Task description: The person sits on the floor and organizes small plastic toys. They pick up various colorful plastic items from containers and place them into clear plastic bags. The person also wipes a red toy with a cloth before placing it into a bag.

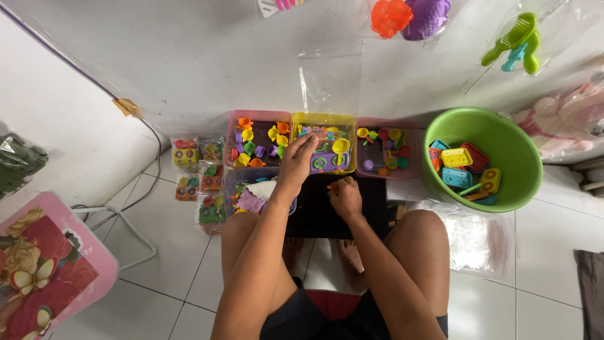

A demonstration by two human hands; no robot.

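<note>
A white tiled floor (541,277) carries everything. Beyond the hands stand a pink plastic bin (258,116), a yellow bin (324,118) and another pink bin (412,129); right of them, a green round plastic tub (513,189); left, small clear toy packets (186,154).

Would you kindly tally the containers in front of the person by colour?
Pink trays: 2
Yellow tray: 1
Green bucket: 1
Purple tray: 1
Total: 5
The left hand reaches into the yellow tray; the right hand rests on a black surface.
</note>
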